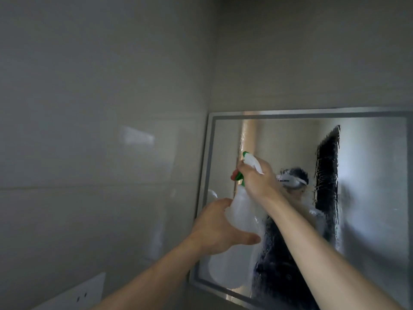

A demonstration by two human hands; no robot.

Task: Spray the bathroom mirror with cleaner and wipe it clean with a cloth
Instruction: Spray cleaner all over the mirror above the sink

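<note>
Head view: we're mid-spray. Right hand (257, 177) grips bottle (240, 211) trigger, left hand (220, 227) cups body, aimed at wet mirror (368, 164). Next likely: swap to cloth, none visible.

Both arms raised, reaching up toward the spray bottle (240, 211). Right hand (257, 177) at the bottle's top: fingers curled round the neck and trigger head, wrist bent slightly, forearm running down-right from the bottle. Left hand (220, 227) just below it, at the bottle's body: fingers wrapped round the far side, thumb across the near side pointing right. Left forearm runs down-left from the bottle. Both forearms bare.
</note>
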